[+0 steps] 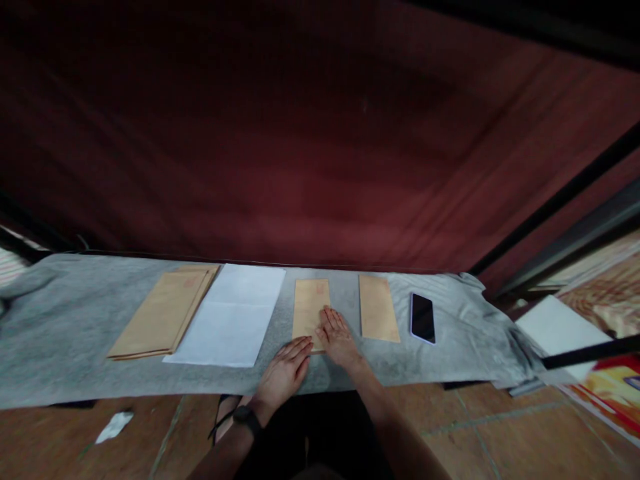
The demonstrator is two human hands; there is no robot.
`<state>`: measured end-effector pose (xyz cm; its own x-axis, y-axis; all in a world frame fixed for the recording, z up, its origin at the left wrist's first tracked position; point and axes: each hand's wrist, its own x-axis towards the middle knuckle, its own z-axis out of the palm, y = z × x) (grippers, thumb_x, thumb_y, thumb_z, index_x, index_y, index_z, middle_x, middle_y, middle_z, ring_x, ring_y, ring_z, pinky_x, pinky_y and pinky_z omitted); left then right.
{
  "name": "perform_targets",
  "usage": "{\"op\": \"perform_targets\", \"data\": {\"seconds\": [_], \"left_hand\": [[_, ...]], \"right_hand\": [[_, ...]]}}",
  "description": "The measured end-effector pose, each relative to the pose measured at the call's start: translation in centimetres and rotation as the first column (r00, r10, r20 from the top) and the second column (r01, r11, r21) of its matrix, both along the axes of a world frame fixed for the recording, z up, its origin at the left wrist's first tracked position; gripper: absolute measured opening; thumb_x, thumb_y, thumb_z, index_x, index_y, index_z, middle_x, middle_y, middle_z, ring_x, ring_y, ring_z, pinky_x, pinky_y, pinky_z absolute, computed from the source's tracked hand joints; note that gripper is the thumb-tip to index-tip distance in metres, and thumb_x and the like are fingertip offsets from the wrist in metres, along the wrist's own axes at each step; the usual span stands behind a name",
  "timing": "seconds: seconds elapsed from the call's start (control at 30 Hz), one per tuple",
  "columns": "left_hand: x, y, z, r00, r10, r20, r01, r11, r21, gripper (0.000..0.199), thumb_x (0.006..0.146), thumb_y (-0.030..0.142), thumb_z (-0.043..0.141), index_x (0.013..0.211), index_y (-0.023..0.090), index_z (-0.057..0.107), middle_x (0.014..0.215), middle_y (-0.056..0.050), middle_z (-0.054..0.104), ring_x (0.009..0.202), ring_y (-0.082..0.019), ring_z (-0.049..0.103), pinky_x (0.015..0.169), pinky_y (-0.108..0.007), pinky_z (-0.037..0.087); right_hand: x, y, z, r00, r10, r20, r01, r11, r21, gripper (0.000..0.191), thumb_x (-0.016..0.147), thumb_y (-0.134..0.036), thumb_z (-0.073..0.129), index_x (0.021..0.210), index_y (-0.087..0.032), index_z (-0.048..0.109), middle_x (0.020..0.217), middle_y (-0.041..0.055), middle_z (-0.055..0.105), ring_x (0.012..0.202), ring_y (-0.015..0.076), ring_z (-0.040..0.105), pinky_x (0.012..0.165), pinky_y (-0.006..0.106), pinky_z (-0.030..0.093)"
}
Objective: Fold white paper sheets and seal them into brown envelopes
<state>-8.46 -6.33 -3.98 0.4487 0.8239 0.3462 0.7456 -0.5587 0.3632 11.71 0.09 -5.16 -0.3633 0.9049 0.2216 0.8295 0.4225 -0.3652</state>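
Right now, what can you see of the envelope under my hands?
The envelope is tan, oblong and paper-looking, with a faint reddish mark near its far right corner. It lies flat on the grey cloth. Your right hand rests on its near right part; your left hand covers its near left corner.

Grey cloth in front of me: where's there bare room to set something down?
The widest patch is left of the brown envelope stack; another, wrinkled, lies right of the phone. Crowded: the stack beside the white paper, and the middle envelope under your left hand and right hand.
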Motion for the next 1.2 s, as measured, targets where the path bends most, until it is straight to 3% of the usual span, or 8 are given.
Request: {"op": "perform_targets", "data": {"seconds": [0.2, 0.4, 0.8, 1.03, 1.2], "left_hand": [[0.1, 0.2, 0.1, 0.997, 0.025, 0.067, -0.026, 0.999, 0.023, 0.033, 0.1, 0.025, 0.045, 0.125, 0.023, 0.066, 0.132, -0.005, 0.068, 0.124, -0.021, 0.062, 0.106, -0.042, 0.054], [0.3, -0.1, -0.3, 0.996, 0.042, 0.079, -0.047, 0.997, 0.067, 0.034, 0.1, 0.027, 0.044, 0.123, 0.024, 0.068, 0.129, -0.007, 0.07, 0.122, -0.023, 0.064, 0.105, -0.045, 0.055], [0.6, -0.7, -0.1, 0.996, 0.081, 0.048, -0.084, 0.994, 0.069, 0.033, 0.101, 0.027, 0.042, 0.12, 0.021, 0.068, 0.128, -0.007, 0.07, 0.121, -0.022, 0.064, 0.104, -0.042, 0.054], [1.4, -0.7, 0.8, 0.983, 0.172, 0.066, -0.173, 0.985, 0.008, 0.031, 0.101, 0.027, 0.042, 0.113, 0.023, 0.069, 0.119, -0.006, 0.073, 0.113, -0.022, 0.066, 0.1, -0.039, 0.054], [2.4, -0.5, 1.0, 0.968, 0.249, 0.043, -0.248, 0.969, -0.017, 0.026, 0.098, 0.023, 0.045, 0.11, 0.021, 0.069, 0.114, -0.007, 0.074, 0.106, -0.024, 0.067, 0.096, -0.04, 0.054]], "right_hand": [[2.5, -2.8, 1.2, 0.994, 0.085, -0.073, -0.088, 0.995, -0.044, 0.043, 0.104, -0.037, 0.04, 0.142, -0.023, 0.056, 0.15, 0.0058, 0.051, 0.14, 0.02, 0.047, 0.12, 0.045, 0.036], [3.4, -5.4, 1.3, 0.989, 0.114, -0.095, -0.118, 0.993, -0.03, 0.041, 0.096, -0.029, 0.058, 0.137, -0.028, 0.06, 0.146, 0.0026, 0.056, 0.134, 0.0206, 0.054, 0.119, 0.045, 0.04], [2.6, -5.6, 0.6, 0.955, -0.021, -0.295, 0.013, 0.999, -0.031, 0.029, 0.1, -0.025, 0.049, 0.111, -0.03, 0.075, 0.125, 0.0014, 0.072, 0.117, 0.0213, 0.064, 0.111, 0.044, 0.045], [1.2, -5.6, 1.0, 0.972, -0.167, -0.166, 0.161, 0.986, -0.051, 0.029, 0.101, -0.022, 0.045, 0.108, -0.026, 0.073, 0.11, 0.0058, 0.073, 0.107, 0.023, 0.064, 0.099, 0.039, 0.046], [0.6, -5.9, 1.2, 0.969, -0.219, -0.116, 0.222, 0.975, 0.016, 0.02, 0.099, -0.021, 0.05, 0.103, -0.024, 0.069, 0.105, 0.0063, 0.07, 0.102, 0.0225, 0.062, 0.093, 0.036, 0.044]]}}
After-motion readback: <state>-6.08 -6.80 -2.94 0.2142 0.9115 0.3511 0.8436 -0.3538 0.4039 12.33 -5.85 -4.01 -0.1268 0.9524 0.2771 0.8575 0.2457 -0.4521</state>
